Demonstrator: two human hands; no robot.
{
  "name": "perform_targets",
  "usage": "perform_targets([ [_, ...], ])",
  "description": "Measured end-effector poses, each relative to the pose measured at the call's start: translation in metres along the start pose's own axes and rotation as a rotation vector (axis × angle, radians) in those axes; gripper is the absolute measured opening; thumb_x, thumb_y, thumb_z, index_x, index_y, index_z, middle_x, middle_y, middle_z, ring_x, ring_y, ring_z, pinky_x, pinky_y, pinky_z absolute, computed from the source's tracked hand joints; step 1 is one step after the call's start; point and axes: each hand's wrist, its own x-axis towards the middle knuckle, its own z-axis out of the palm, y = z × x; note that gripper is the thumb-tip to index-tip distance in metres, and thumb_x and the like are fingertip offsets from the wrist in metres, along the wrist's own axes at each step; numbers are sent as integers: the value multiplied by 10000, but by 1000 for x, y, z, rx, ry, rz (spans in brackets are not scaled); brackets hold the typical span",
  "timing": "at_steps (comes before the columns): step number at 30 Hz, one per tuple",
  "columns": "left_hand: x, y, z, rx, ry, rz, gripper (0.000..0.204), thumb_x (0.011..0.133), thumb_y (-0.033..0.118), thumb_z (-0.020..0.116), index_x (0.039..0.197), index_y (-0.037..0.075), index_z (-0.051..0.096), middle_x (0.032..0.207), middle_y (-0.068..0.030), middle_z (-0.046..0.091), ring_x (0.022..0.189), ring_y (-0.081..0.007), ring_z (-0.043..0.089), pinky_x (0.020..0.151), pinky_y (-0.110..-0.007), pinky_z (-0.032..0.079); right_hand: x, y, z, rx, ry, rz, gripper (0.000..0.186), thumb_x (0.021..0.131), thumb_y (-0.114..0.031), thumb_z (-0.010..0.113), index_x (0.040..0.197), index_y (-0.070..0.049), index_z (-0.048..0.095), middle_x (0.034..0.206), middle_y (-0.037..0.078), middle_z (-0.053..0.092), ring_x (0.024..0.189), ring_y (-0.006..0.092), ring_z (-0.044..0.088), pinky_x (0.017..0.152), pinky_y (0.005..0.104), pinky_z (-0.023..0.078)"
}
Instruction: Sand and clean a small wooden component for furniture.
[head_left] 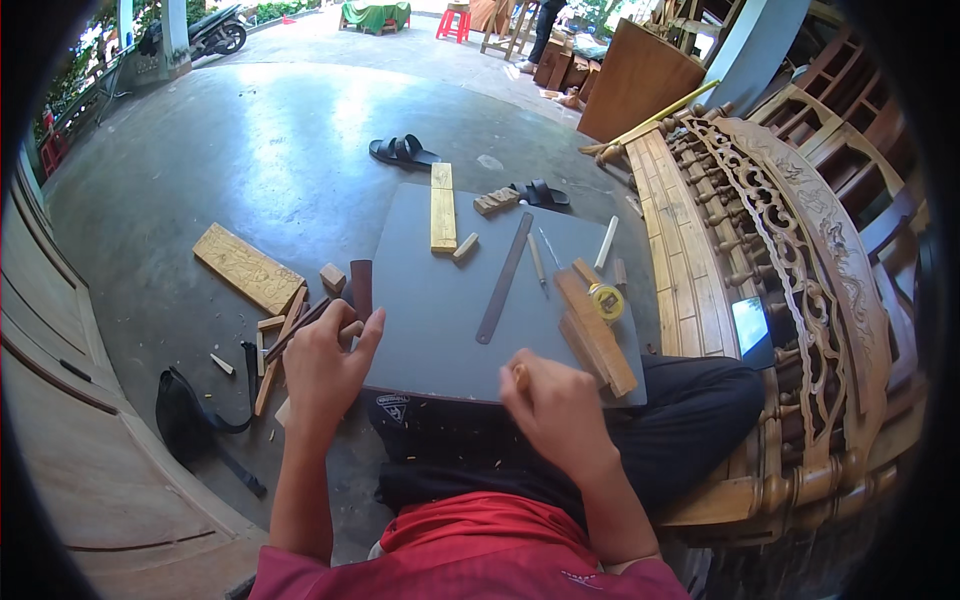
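My left hand [330,355] is closed on a small wooden piece [349,330] at the left edge of a grey board [420,330], beside a dark brown wooden piece [362,280]. My right hand [545,400] grips a small light-wood piece [520,376] over the board's near edge. On the board lie a long metal ruler [504,277], a slim pointed tool [537,262], a yellow tape measure [607,302], a long wooden block [595,330], a pale wooden bar [442,205] and a short offcut [465,247].
A carved plank [245,267], offcuts and a black strap bag [185,420] lie left on the floor. Black sandals [400,150] lie beyond the board. A carved wooden bench [650,230] with a tablet [750,330] stands right; a wooden panel [50,350] is left. A person's legs [543,35] show behind.
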Motion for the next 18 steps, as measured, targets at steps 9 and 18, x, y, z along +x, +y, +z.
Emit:
perform_targets([
  [9,1,-2,5,-11,-3,3,457,987,410,763,868,-14,640,649,-147,616,560,-272,588,591,-417,452,4,4,-38,257,75,-6,227,1026,-210,699,860,-58,670,683,121,620,628,326,635,620,446,482],
  [18,-4,18,17,11,-122,42,455,993,448,742,870,17,664,705,-190,699,695,-410,709,656,-491,523,-2,-11,13,104,109,-232,165,1002,-219,722,1025,-67,663,777,124,673,709,335,687,687,458,541],
])
